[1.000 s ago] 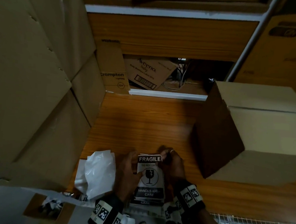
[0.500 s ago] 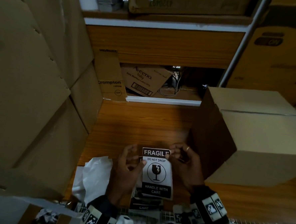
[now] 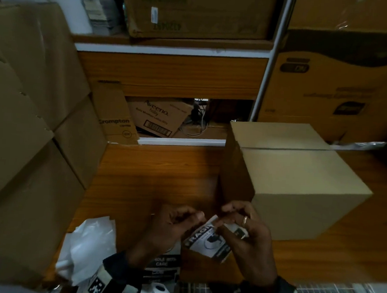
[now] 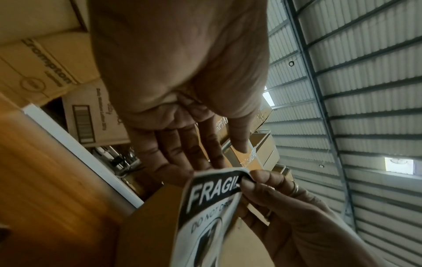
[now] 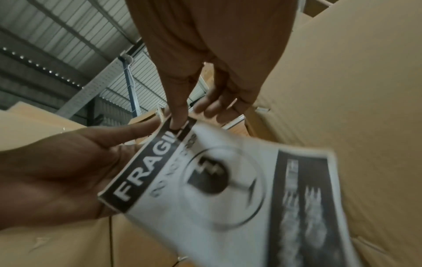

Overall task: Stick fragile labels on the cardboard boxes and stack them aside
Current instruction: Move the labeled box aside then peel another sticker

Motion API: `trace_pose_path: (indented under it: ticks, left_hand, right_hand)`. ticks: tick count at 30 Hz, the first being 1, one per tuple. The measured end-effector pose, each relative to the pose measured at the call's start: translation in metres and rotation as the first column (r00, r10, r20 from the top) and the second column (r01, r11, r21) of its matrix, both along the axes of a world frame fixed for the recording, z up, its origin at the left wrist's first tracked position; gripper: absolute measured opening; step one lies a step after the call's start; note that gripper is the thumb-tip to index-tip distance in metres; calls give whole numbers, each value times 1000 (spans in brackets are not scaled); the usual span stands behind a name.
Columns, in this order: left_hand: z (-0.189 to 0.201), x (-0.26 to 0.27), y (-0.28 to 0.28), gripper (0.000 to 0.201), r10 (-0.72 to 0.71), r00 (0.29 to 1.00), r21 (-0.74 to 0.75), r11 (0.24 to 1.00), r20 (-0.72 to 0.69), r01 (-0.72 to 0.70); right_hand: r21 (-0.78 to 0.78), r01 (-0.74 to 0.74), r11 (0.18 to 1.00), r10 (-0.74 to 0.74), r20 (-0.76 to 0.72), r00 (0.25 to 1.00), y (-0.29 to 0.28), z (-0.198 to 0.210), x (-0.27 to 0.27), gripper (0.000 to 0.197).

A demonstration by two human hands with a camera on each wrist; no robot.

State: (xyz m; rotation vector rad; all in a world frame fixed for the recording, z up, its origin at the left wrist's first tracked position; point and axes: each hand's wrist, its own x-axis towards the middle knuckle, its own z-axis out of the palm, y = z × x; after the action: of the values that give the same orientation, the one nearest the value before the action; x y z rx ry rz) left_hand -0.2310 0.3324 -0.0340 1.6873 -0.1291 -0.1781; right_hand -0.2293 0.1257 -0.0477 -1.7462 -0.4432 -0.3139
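Both hands are up over the near edge of the orange-brown wooden table (image 3: 154, 180), working one black-and-white paper "FRAGILE" label (image 3: 207, 242).

Right hand (image 3: 248, 238): thumb and forefinger pinch the label's top corner at the black "FRAGILE" band, seen clearly from the left wrist view; the corner curls over the fingertip. There is a ring on one finger. The rest of the fingers are loosely curled behind the sheet.

Left hand (image 3: 171, 226): fingers mostly straight behind the label's left edge in the right wrist view, supporting its back. From the head view they look bent with the fingertips close to the top corner. I can't tell whether it pinches or only touches; motion blur.

The label is held tilted in the air, printed face toward the person, above the table and touching no box.

A plain brown closed cardboard box (image 3: 299, 182) sits on the table just right of the hands, its top seam taped. Stacked plain brown cartons (image 3: 30, 136) stand along the left.

A crumpled white plastic bag (image 3: 89, 246) lies on the table left of the left wrist. More printed labels in a pile (image 3: 162, 266) lie under the left hand at the table edge.
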Motion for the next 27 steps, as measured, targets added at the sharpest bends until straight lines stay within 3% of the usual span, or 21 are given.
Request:
trace_pose_path:
  ticks: [5,12,16,20,24,27]
  left_hand:
    - [8,-3,-37,15,-13,999,-5,1000,38,14]
    - [20,-3,-66,20,187,979,-8,982,78,-187]
    - [32,-15,-82,26,62,997,60,996,55,-65]
    - [29,-29,-94,10,-12,995,128,992,100,-1]
    - [24,-38,-107,9,93,986,162,980,142,-116]
    - [20,-40,-110,13,215,959,249,934,183,-257]
  right_hand:
    - [69,16,998,-15,-12,1000,-21,5,-7,26]
    - [147,-89,985,97,-47,994,-62,19,-14,36]
    - [142,-43,989,49,-34,998,-76,20,-19,11]
    - [116,-25,993,29,-28,999,-88,13,-21,13]
    - [129,-93,987,96,-15,995,-97,4,-23,22]
    - [128,-198,972,194,42,980,-106,-1,-23,18]
